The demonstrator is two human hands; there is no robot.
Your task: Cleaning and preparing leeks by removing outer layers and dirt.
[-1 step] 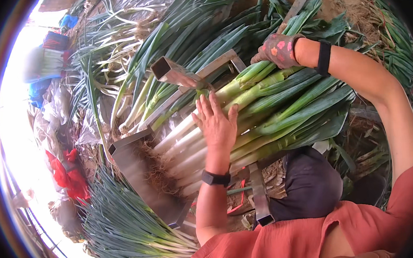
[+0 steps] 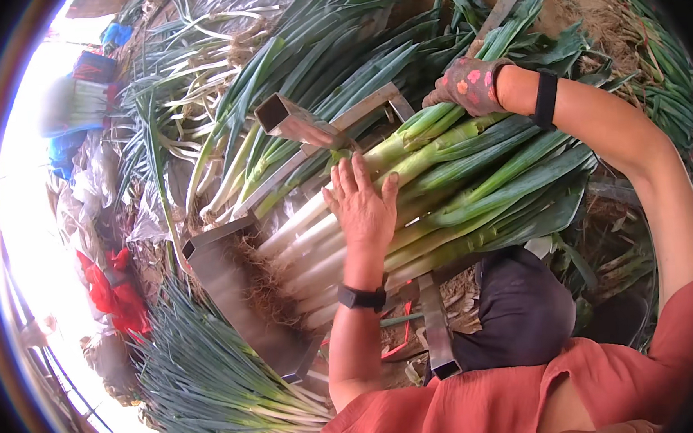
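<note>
A thick bundle of leeks [image 2: 478, 182] lies across a metal frame [image 2: 294, 119], white stems and roots to the lower left, green leaves to the right. My left hand [image 2: 364, 206] is bare, wears a black wristband and rests flat on the white stems with its fingers spread. My right hand [image 2: 469, 85], in a patterned glove, curls over the green leaves at the bundle's far edge. The root ends butt against a flat metal plate [image 2: 233, 297].
Loose leeks are heaped behind the frame [image 2: 275, 48] and at the lower left [image 2: 215, 392]. Red plastic [image 2: 112, 295] and clear sheeting lie at the left. My dark-clad knee [image 2: 516, 309] is under the bundle's near side, with red string [image 2: 404, 340] beside it.
</note>
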